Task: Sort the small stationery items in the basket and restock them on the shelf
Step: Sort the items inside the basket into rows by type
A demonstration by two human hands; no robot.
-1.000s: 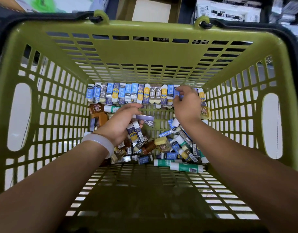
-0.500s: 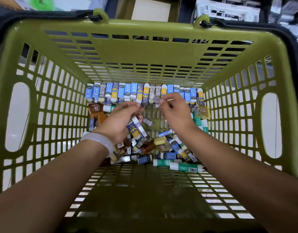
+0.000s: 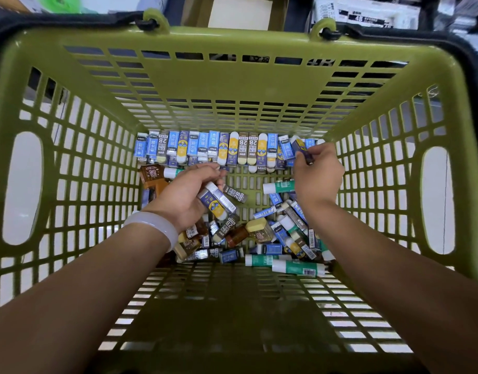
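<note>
The basket (image 3: 232,85) is moulded olive-green plastic, matt with a faint sheen, its walls and floor pierced by slots. Its handles (image 3: 470,58) are black plastic, hooked through green loops. The erasers (image 3: 234,148) wear glossy printed paper sleeves in blue, yellow and grey-brown. The glue sticks (image 3: 297,267) are smooth plastic tubes with white caps. The bracelet (image 3: 154,225) on the left wrist is smooth, milky and polished, stone or glass-like.
</note>
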